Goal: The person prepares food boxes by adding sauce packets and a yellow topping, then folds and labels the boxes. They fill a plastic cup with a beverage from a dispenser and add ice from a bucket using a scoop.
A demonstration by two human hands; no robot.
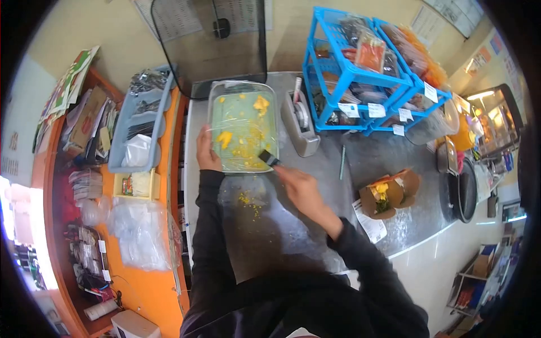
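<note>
A clear rectangular tray, lined with plastic film and holding yellow food scraps, lies on the steel counter. My left hand grips the tray's left edge. My right hand holds a black-bladed scraper whose tip touches the tray's near right corner. Yellow crumbs are scattered on the counter just below the tray.
A grey tape dispenser stands right of the tray. Blue wire baskets of packets sit behind it. A brown open food box rests at the right. A grey cutlery bin and plastic bags lie on the orange shelf at left.
</note>
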